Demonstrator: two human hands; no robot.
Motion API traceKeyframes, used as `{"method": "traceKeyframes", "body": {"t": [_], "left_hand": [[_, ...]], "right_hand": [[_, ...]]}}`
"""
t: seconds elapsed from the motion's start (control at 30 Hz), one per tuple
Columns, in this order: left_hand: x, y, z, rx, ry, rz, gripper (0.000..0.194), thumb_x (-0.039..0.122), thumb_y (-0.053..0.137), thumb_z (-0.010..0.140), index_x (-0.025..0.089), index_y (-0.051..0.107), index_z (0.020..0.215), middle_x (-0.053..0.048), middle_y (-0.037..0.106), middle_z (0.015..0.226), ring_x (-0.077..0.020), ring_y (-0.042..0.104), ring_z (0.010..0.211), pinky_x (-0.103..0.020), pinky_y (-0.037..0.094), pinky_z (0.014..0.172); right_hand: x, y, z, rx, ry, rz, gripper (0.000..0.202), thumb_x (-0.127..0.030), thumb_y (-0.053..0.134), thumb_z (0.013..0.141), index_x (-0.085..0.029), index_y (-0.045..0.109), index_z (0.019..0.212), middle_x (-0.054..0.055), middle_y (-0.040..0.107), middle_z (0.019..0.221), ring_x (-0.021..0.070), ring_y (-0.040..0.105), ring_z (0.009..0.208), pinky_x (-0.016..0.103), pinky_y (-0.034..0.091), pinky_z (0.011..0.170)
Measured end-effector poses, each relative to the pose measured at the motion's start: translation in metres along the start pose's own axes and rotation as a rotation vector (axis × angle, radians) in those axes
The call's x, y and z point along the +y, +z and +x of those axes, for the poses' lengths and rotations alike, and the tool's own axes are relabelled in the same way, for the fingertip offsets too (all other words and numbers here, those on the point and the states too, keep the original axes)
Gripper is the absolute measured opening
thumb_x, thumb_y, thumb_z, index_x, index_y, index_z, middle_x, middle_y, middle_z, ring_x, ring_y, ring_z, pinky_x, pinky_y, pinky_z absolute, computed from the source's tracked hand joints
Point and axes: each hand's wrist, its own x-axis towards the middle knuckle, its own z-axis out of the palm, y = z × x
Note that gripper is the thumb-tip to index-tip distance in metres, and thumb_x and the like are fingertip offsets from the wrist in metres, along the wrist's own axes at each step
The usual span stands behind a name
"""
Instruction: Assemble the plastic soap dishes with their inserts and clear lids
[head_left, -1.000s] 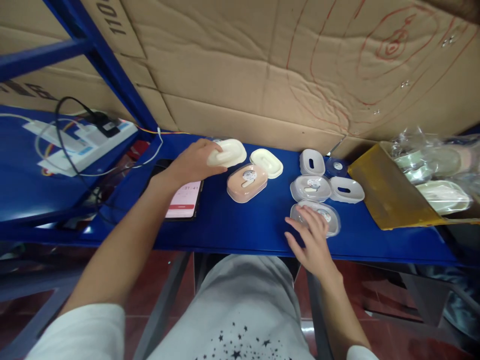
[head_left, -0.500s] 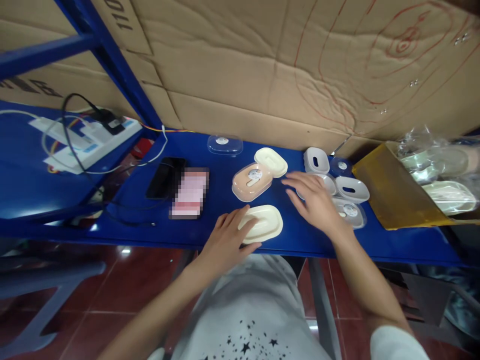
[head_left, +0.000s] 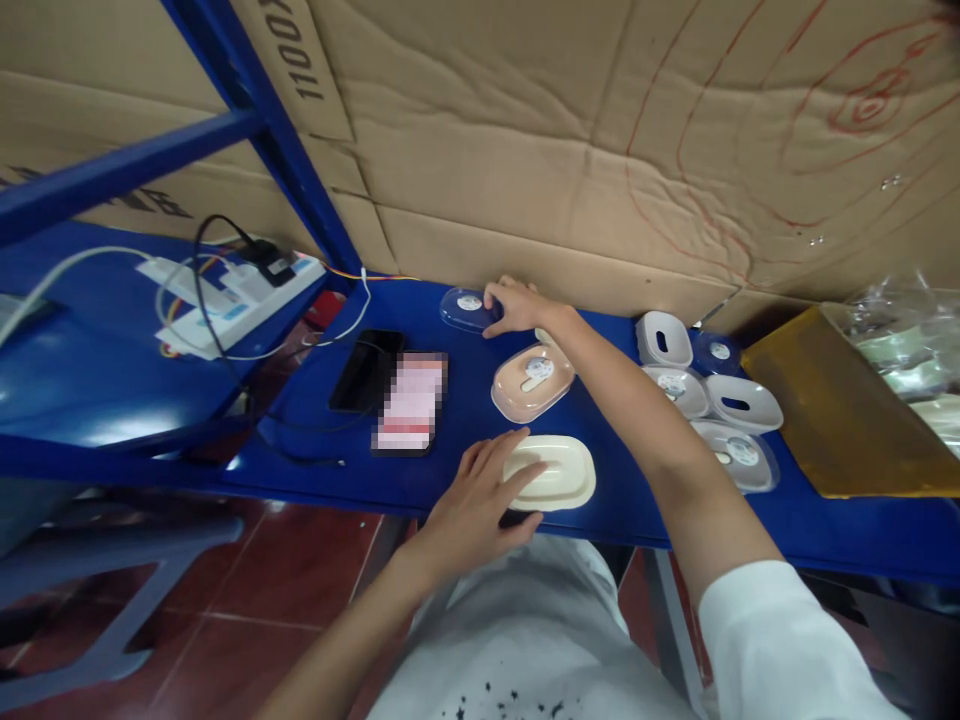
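My left hand [head_left: 480, 500] lies with spread fingers at the left end of a cream oval dish [head_left: 562, 478]; one fingertip rests over it, and the thumb is by the near edge. At the back of the table, my right hand [head_left: 517, 305] has its thumb and fingers closed around the right end of a clear plastic lid [head_left: 461, 312] bearing a round white sticker. The hand hides that end. Between the hands sits a peach oval case [head_left: 517, 392] under a clear cover with a sticker. Behind it, my right forearm mostly hides another cream piece [head_left: 541, 337].
Two phones [head_left: 365, 370] lie to the left, near a power strip [head_left: 225, 310] with cables. On the right are several white oval cases [head_left: 664, 340], a clear lid [head_left: 716, 352] and a brown-yellow box [head_left: 847, 410] with wrapped pieces. Cardboard [head_left: 487, 150] stands behind.
My right hand has moved left and back from beside the white cases to the clear lid and closed on its end. My left hand stays at the cream dish. The view has shifted slightly.
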Motion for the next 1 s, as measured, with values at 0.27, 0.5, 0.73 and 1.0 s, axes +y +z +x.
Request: {"method": "traceKeyframes", "body": {"t": [0.27,0.5,0.73,1.0], "left_hand": [[0.003,0.001,0.002,-0.019,-0.03,0.021,0.05,0.031,0.078,0.096,0.026,0.064,0.144,-0.02,0.044,0.167,-0.0397,0.051,0.148,-0.066,0.042,0.121],[0.0,-0.002,0.001,-0.013,-0.022,-0.053,0.058,0.029,0.08,0.095,0.027,0.058,0.148,-0.015,0.055,0.157,-0.0355,0.055,0.145,-0.06,0.046,0.122],[-0.004,-0.003,-0.005,-0.051,-0.133,-0.183,0.089,0.032,0.086,0.091,0.038,0.035,0.164,-0.012,0.044,0.168,-0.0367,0.048,0.153,-0.06,0.05,0.122],[-0.005,-0.002,-0.002,0.002,-0.166,-0.287,0.095,0.031,0.088,0.091,0.036,0.029,0.165,-0.014,0.041,0.168,-0.0368,0.042,0.157,-0.063,0.042,0.127]], "right_hand": [[-0.017,-0.001,-0.008,-0.009,0.051,-0.02,0.057,-0.042,0.092,0.082,-0.018,0.056,0.118,0.015,0.058,0.136,0.0319,0.062,0.12,0.05,0.043,0.108],[-0.026,-0.034,-0.073,0.171,-0.02,-0.027,0.052,-0.037,0.084,0.087,-0.019,0.054,0.125,0.015,0.062,0.136,0.0371,0.056,0.132,0.054,0.036,0.114],[-0.031,-0.012,-0.275,0.547,-0.011,0.13,0.049,-0.046,0.08,0.093,-0.028,0.051,0.127,0.014,0.053,0.159,0.037,0.051,0.149,0.057,0.041,0.12],[-0.048,0.09,-0.369,0.549,0.153,0.461,0.05,-0.039,0.083,0.09,-0.031,0.05,0.127,0.016,0.055,0.159,0.0347,0.06,0.143,0.058,0.054,0.113]]}}
